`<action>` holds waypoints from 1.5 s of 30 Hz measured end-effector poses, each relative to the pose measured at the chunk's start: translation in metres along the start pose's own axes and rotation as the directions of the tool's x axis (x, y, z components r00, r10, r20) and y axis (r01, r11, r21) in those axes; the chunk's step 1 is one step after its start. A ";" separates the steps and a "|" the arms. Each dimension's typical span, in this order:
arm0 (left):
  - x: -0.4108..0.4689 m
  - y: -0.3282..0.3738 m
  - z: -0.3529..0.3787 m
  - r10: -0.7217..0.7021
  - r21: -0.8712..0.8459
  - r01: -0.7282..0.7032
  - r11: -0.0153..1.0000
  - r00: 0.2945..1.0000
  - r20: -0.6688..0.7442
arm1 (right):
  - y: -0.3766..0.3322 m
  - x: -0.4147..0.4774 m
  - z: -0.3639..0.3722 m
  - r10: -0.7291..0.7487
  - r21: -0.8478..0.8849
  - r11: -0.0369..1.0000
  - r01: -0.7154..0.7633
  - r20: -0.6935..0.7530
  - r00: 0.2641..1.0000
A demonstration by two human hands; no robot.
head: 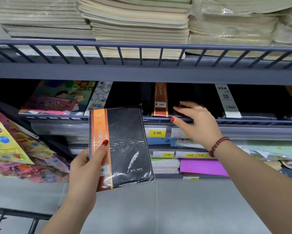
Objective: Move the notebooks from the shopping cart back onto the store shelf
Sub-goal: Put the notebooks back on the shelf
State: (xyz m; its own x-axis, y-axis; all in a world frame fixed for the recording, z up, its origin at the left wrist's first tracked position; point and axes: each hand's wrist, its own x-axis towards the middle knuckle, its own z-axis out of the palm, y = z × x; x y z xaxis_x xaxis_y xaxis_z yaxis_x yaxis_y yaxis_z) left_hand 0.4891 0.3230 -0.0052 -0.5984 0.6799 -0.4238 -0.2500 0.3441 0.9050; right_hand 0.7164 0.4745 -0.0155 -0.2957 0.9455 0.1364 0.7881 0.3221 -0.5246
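Note:
My left hand holds a black notebook with an orange band and a feather print, upright in front of the shelf. My right hand reaches to the middle shelf, fingers spread over a black notebook with an orange band that lies there; its thumb touches the shelf rail. Whether it grips anything I cannot tell. A corner of the shopping cart shows at the bottom left.
Stacks of pale notebooks fill the upper shelf behind a rail. Colourful children's books lie left on the middle shelf, black notebooks with a white band to the right. Sticker packs hang left. Yellow price tags line lower shelves.

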 end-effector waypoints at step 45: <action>0.021 0.023 0.091 0.488 0.301 -0.617 0.727 0.773 0.405 | -0.007 -0.042 -0.023 0.141 0.485 0.873 -0.047 -0.159 0.977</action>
State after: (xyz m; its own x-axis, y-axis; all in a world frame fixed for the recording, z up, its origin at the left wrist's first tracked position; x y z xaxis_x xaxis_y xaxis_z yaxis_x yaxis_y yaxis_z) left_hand 0.5396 0.4040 0.0031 -0.2761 0.9560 0.0990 0.4162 0.0261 0.9089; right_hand 0.7359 0.4332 0.0022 -0.0917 0.9769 0.1928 0.4402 0.2134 -0.8722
